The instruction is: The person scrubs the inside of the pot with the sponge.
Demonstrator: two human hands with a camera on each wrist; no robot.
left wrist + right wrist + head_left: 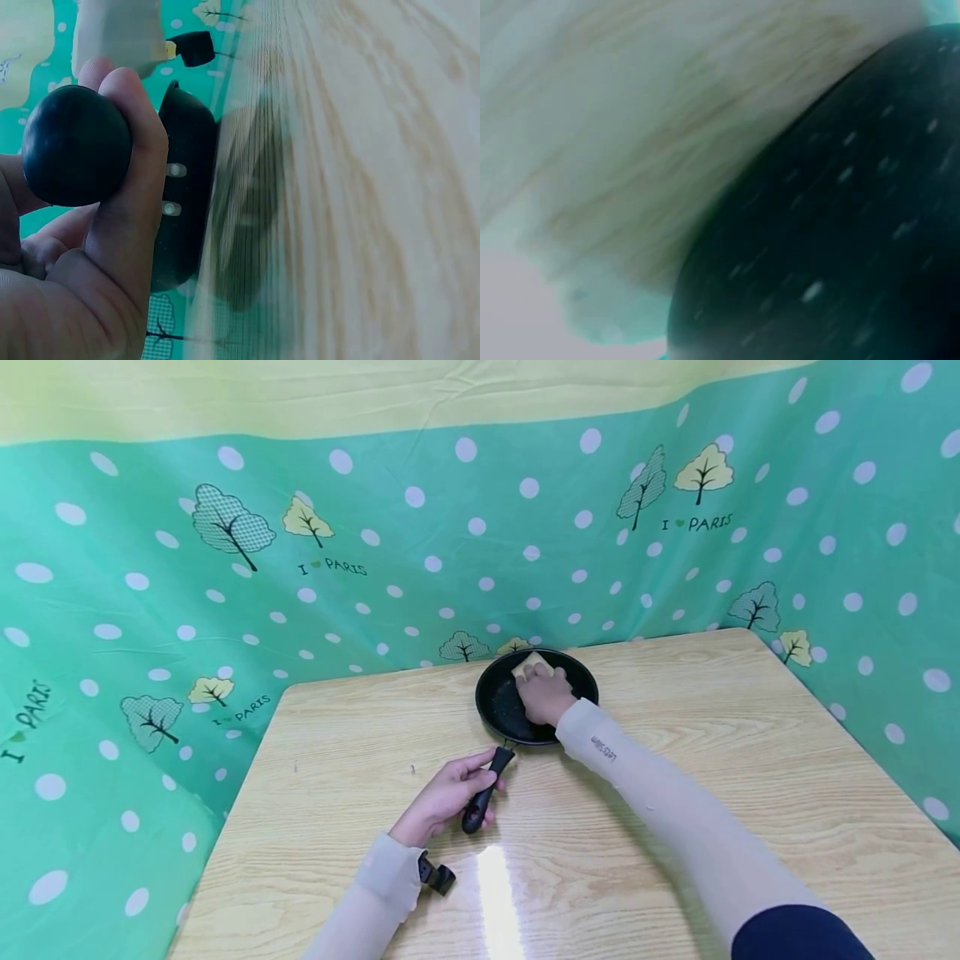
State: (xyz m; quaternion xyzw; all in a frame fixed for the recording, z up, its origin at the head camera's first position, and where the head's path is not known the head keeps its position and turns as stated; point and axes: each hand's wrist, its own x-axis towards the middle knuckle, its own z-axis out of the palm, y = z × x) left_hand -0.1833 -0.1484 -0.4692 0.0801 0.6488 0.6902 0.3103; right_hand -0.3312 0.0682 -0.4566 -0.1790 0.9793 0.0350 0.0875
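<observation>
A black frying pan (498, 706) sits near the far edge of the wooden table. My left hand (453, 793) grips its black handle (480, 800), thumb on top. In the left wrist view the handle's rounded end (75, 146) shows between thumb and fingers, with the pan's riveted side (187, 195) beyond. Inside the pan, my right hand (546, 695) holds a beige cloth-like square (532, 661) down with bent fingers; the hand covers most of it. The right wrist view shows the pan's dark speckled surface (817, 232), blurred, without the hand.
The light wooden table (360, 735) extends to both sides and toward me. A green dotted curtain (420, 543) hangs behind it and at its sides. A black wrist-worn camera (437, 875) sticks out from my left sleeve.
</observation>
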